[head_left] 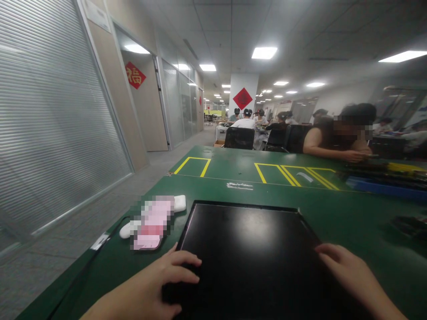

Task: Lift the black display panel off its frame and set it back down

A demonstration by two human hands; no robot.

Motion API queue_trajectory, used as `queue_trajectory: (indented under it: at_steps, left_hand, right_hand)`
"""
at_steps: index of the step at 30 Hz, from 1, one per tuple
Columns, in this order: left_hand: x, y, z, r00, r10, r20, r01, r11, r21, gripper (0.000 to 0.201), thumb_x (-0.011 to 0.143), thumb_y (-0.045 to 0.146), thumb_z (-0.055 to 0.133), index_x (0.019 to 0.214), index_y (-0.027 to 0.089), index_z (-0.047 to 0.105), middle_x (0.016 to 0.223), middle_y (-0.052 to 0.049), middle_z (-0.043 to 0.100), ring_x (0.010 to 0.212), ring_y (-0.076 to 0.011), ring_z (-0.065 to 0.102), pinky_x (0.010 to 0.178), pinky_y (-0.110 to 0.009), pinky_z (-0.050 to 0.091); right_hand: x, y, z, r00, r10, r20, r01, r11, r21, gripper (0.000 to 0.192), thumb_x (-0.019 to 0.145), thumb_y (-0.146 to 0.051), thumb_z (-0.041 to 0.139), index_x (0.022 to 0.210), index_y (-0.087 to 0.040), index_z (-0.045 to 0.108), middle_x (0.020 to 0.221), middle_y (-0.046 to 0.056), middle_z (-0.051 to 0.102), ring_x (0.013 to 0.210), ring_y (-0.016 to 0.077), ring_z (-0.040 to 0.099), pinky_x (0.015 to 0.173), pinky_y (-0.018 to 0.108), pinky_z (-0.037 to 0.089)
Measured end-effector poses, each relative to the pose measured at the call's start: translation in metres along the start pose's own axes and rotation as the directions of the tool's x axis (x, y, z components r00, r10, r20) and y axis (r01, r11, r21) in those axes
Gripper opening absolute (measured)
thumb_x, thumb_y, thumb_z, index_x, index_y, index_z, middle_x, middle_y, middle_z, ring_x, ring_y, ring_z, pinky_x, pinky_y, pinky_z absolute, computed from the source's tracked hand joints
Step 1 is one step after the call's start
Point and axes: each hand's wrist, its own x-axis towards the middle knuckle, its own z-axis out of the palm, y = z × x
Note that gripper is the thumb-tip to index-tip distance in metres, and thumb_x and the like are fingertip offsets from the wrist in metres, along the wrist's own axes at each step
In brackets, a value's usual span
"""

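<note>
Head view: I see my left hand spread flat, gripping nothing, on a black panel's near-left corner; my right hand rests loose on its right edge, likely steadying it on the green table. Phone lies just left.

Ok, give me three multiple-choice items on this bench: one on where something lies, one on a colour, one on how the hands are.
1. Where does the pink phone lie, relative to the black panel?
A. Left of it
B. On top of it
C. Behind it

2. What colour are the marking lines on the green bench?
A. White
B. Yellow
C. Red

3. How do the left hand and right hand meet the panel?
A. Both lift it clear
B. Both rest open on it
C. Neither is near it

Answers:
1 A, the phone sits off the panel's left edge.
2 B, the outlined boxes are yellow.
3 B, the fingers lie spread on the panel, which stays flat.
</note>
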Motion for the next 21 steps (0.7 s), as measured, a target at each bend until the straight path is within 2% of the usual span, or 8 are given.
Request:
queue_trajectory:
  at_steps: [4, 6, 8, 10, 13, 16, 19, 21]
  left_hand:
    - [0.005, -0.004, 0.01, 0.998, -0.009, -0.063, 0.008, 1.0, -0.005, 0.062, 0.067, 0.012, 0.073, 0.125, 0.035, 0.067, 0.153, -0.004, 0.047, 0.14, -0.0315, 0.043, 0.115, -0.05, 0.034]
    - [0.011, -0.011, 0.02, 0.986, -0.016, -0.166, 0.018, 1.0, 0.008, 0.046, 0.08, 0.019, 0.066, 0.124, 0.033, 0.068, 0.155, -0.006, 0.044, 0.141, -0.0315, 0.043, 0.114, -0.05, 0.037]
    - [0.018, -0.02, 0.031, 0.958, -0.03, -0.286, 0.038, 0.999, 0.023, 0.037, 0.089, 0.024, 0.056, 0.124, 0.031, 0.068, 0.155, -0.007, 0.043, 0.14, -0.0311, 0.044, 0.114, -0.05, 0.037]
    - [0.026, -0.029, 0.041, 0.91, -0.063, -0.409, 0.086, 0.996, 0.037, 0.035, 0.095, 0.026, 0.048, 0.123, 0.029, 0.069, 0.155, -0.008, 0.043, 0.14, -0.0306, 0.044, 0.114, -0.051, 0.037]
    - [0.036, -0.04, 0.049, 0.846, -0.084, -0.527, 0.149, 0.985, 0.082, 0.036, 0.096, 0.027, 0.044, 0.123, 0.028, 0.069, 0.154, -0.009, 0.043, 0.14, -0.0311, 0.043, 0.115, -0.053, 0.037]
    - [0.044, -0.043, 0.049, 0.82, -0.048, -0.57, 0.175, 0.97, 0.17, 0.035, 0.093, 0.026, 0.05, 0.122, 0.026, 0.07, 0.155, -0.01, 0.043, 0.142, -0.0336, 0.039, 0.116, -0.055, 0.034]
    - [0.05, -0.035, 0.042, 0.835, -0.067, -0.545, 0.229, 0.945, 0.235, 0.037, 0.091, 0.024, 0.052, 0.124, 0.022, 0.068, 0.15, -0.014, 0.048, 0.142, -0.0353, 0.039, 0.115, -0.057, 0.033]
    - [0.054, -0.027, 0.036, 0.863, -0.097, -0.497, 0.247, 0.937, 0.247, 0.039, 0.092, 0.024, 0.05, 0.127, 0.019, 0.065, 0.149, -0.017, 0.049, 0.142, -0.0352, 0.039, 0.115, -0.057, 0.035]
  right_hand:
    - [0.003, -0.002, 0.0, 1.0, -0.012, 0.016, 0.012, 1.0, 0.0, 0.037, 0.071, -0.048, 0.053, 0.089, -0.027, 0.078, 0.096, 0.006, 0.074, 0.091, 0.0268, 0.069, 0.076, 0.034, 0.052]
    - [0.005, -0.004, 0.0, 1.0, -0.02, 0.021, 0.02, 1.0, -0.003, 0.035, 0.07, -0.045, 0.055, 0.089, -0.027, 0.078, 0.094, 0.006, 0.074, 0.09, 0.0263, 0.069, 0.075, 0.033, 0.052]
    - [0.007, -0.006, 0.001, 1.0, -0.012, 0.016, 0.012, 1.0, -0.002, 0.033, 0.069, -0.04, 0.055, 0.089, -0.027, 0.078, 0.092, 0.005, 0.074, 0.089, 0.0258, 0.069, 0.074, 0.032, 0.052]
    - [0.009, -0.007, 0.001, 1.0, -0.001, 0.009, 0.001, 1.0, 0.005, 0.034, 0.066, -0.033, 0.053, 0.09, -0.027, 0.077, 0.091, 0.004, 0.075, 0.087, 0.0251, 0.07, 0.072, 0.032, 0.051]
    - [0.01, -0.008, 0.0, 1.0, 0.001, -0.006, -0.001, 1.0, 0.012, 0.036, 0.061, -0.025, 0.051, 0.086, -0.027, 0.077, 0.085, 0.003, 0.075, 0.08, 0.0241, 0.07, 0.067, 0.031, 0.051]
    - [0.013, -0.005, -0.001, 1.0, 0.012, -0.011, -0.011, 1.0, 0.021, 0.034, 0.06, -0.027, 0.05, 0.081, -0.027, 0.077, 0.076, 0.003, 0.074, 0.07, 0.0242, 0.069, 0.061, 0.032, 0.05]
    - [0.019, 0.0, 0.001, 1.0, -0.007, -0.021, 0.008, 0.999, 0.036, 0.033, 0.059, -0.03, 0.052, 0.08, -0.028, 0.077, 0.077, 0.003, 0.075, 0.07, 0.0255, 0.07, 0.06, 0.033, 0.05]
    - [0.023, 0.003, 0.004, 0.999, -0.013, -0.031, 0.014, 0.999, 0.046, 0.032, 0.059, -0.032, 0.052, 0.079, -0.028, 0.076, 0.078, 0.004, 0.075, 0.071, 0.0267, 0.07, 0.06, 0.035, 0.051]
